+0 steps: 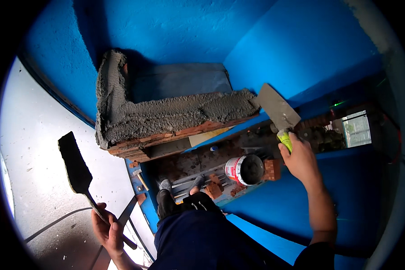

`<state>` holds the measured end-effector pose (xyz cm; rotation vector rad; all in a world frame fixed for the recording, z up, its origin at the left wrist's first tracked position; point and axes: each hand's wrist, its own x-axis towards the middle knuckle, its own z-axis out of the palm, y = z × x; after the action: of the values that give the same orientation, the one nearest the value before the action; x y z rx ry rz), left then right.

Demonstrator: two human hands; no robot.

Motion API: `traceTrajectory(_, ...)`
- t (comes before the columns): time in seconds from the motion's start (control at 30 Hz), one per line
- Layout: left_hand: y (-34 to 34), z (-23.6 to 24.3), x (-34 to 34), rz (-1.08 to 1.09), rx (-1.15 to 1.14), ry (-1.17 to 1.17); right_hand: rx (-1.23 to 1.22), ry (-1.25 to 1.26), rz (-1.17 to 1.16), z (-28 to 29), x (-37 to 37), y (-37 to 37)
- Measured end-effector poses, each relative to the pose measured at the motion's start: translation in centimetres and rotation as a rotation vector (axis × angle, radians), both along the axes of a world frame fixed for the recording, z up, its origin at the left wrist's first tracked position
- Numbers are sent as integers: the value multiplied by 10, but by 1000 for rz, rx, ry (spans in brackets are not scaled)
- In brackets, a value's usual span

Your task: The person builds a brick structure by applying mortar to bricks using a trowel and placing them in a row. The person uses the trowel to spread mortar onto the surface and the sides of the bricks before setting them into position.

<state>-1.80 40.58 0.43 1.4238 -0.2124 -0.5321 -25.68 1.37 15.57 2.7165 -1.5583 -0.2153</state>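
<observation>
Head view: brickwork corner point(166, 121) at centre, L-shaped, topped with a thick coat of grey mortar point(135, 118), red brick faces showing along the lower edge, blue walls point(189, 27) behind. Right hand point(301, 159) at three o'clock, clenched round the yellow-green handle of a brick trowel point(278, 111), blade tilted up toward eleven o'clock, its tip just touching the right end of the mortar bed. Left hand point(107, 227) at seven o'clock, wrapped round the shaft of a second, dark flat-bladed tool point(75, 165), blade raised toward eleven o'clock, well apart from the brickwork, over a pale floor. Below centre, at six o'clock, a red-and-white bucket point(244, 169) standing open among loose brick pieces point(271, 169), near black shoes point(165, 200) and dark blue trousers.
</observation>
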Motion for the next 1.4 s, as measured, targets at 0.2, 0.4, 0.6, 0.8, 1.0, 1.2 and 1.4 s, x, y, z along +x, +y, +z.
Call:
traceTrajectory(0.2, -7, 4, 1, -16, -60, -30, -244, -46, 244, -4, 37, 0)
traceTrajectory(0.4, -13, 9, -3, -34, -120, -5, -616, 326, 504, -35, 40, -26)
traceTrajectory(0.6, 5, -4, -2, 41, -21, -40, -501, 499, 357, 6, 14, -1)
traceTrajectory(0.8, -1, 4, 0, 52, -42, 41, -248, -367, 190, -18, -2, 15)
traceTrajectory(1.0, 1, 4, 3, 38, -105, 54, 720, -903, 51, -114, 21, 58)
traceTrajectory(1.2, -3, 13, -9, 89, -69, 20, 1338, -603, 212, -183, 64, 67)
traceTrajectory(1.4, -1, 7, -35, 192, -37, -29, 1404, -781, 90, -211, 44, 18)
